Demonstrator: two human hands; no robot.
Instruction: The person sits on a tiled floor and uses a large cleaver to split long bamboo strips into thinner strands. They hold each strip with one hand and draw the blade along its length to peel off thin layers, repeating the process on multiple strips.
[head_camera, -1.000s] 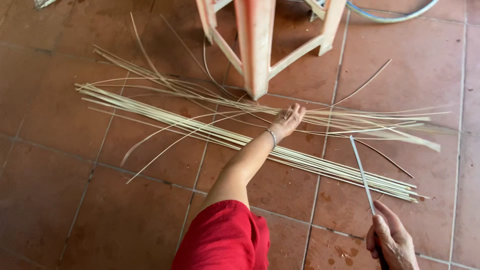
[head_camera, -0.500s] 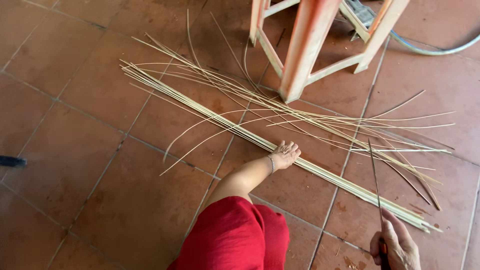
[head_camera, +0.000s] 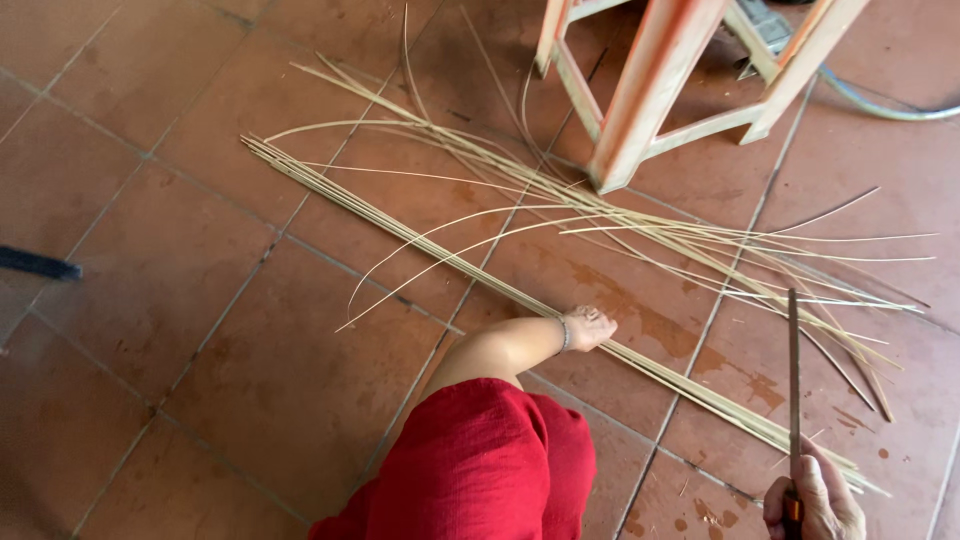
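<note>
Nearest, bottom right: right hand (head_camera: 815, 497) closed in a fist round the handle of a long thin blade (head_camera: 794, 370), blade pointing up and away, its tip above the strips, fingers fully wrapped. Red sleeve (head_camera: 480, 465) at bottom centre, bare forearm running out from it.

Left hand (head_camera: 588, 327) further out, fingers curled down onto the straight bundle of pale strips (head_camera: 420, 243); pressing or pinching it, cannot tell if the fingers close round any strip. Thin bracelet at the wrist.

Bundle lies flat on the red tiled floor (head_camera: 150, 250), running diagonally from upper left to lower right, passing under the left hand and ending near the right hand. Loose curved strips (head_camera: 700, 240) fan off it to the right and arc upward, some crossing each other.

Handling, judged: strips look light, thin, springy; stiff along the length, bend easily, probably splinter or snap if kinked. Edges likely sharp. Best held mid-length or close to the working end, flat between thumb and fingers, so the free ends don't whip.

Farther: orange-pink wooden stool legs (head_camera: 640, 100) standing on the strips' far side, one leg touching the loose ones. Grey hose (head_camera: 880, 105) behind. Dark object (head_camera: 38, 263) at left edge, unclear what.
</note>
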